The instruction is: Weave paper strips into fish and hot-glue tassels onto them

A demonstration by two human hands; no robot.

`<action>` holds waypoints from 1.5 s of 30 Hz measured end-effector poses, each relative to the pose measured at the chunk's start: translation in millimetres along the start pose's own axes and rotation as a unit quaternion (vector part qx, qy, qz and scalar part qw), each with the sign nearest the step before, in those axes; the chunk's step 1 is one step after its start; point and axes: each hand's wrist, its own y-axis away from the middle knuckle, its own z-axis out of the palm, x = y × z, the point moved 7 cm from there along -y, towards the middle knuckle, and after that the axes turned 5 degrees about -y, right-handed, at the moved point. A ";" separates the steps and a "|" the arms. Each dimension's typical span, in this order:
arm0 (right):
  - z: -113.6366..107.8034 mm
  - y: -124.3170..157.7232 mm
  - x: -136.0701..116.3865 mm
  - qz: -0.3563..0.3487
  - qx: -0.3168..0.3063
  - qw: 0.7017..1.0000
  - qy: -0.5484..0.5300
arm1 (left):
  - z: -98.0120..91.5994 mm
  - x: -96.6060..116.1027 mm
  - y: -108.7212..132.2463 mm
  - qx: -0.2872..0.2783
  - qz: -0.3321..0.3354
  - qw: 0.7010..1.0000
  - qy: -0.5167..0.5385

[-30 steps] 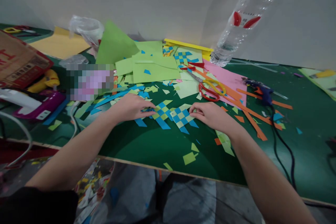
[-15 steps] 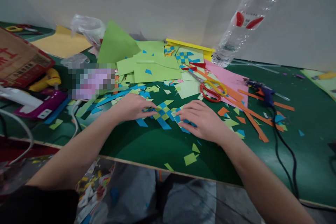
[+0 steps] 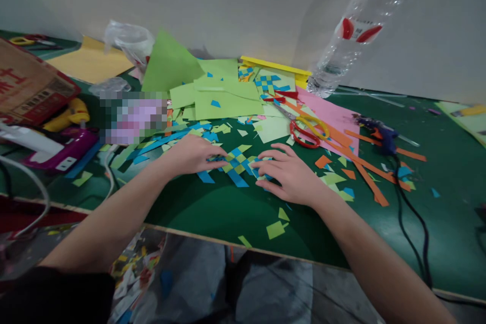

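Note:
A small woven piece of green and blue paper strips point(image 3: 239, 158) lies on the green tabletop between my hands. My left hand point(image 3: 193, 156) pinches its left edge between thumb and fingers; the fingertips partly cover that edge. Over the right end of the weave rests my right hand point(image 3: 288, 174), its fingers apart and slightly curled, holding nothing I can see. Blue strip ends point(image 3: 237, 178) stick out below the weave, towards me. Behind it are scattered green and blue paper scraps point(image 3: 222, 128).
Scissors with red and yellow handles point(image 3: 306, 134) lie on pink paper point(image 3: 341, 111) and orange strips point(image 3: 366, 177). Green sheets point(image 3: 228, 104) are piled at the back. A clear bottle point(image 3: 357, 30) leans right. A corded glue gun point(image 3: 385, 139) and a carton point(image 3: 30, 83) flank the area.
My right hand's fingers have lifted and spread a little, easing off the weave's right end. My left hand stays at the left edge, and the weave has hardly moved.

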 end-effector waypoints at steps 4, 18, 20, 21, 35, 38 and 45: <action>1.6 0.3 1.1 0.002 -0.004 1.000 -0.003 | 0.4 0.0 0.0 0.003 0.002 1.000 -0.005; 4.2 -0.9 2.3 0.023 -0.017 0.999 -0.020 | 1.5 0.2 -0.2 -0.012 -0.004 1.000 -0.013; 4.4 -0.9 2.4 0.024 -0.020 0.999 -0.020 | 0.8 0.7 -0.4 -0.010 -0.002 1.000 -0.012; 4.4 -1.0 2.3 0.025 -0.022 0.999 -0.019 | 0.6 0.9 -0.4 -0.010 -0.001 1.000 -0.011; 6.7 -1.6 3.4 0.047 -0.047 0.998 -0.018 | 2.0 -0.2 0.1 -0.008 -0.001 1.000 -0.012; 7.6 -1.6 3.7 0.050 -0.049 0.997 -0.019 | 2.5 -0.4 0.2 -0.007 -0.001 1.000 -0.009; 7.1 -0.9 2.8 0.041 -0.046 0.998 -0.006 | 3.1 0.0 0.1 -0.019 0.003 1.000 -0.013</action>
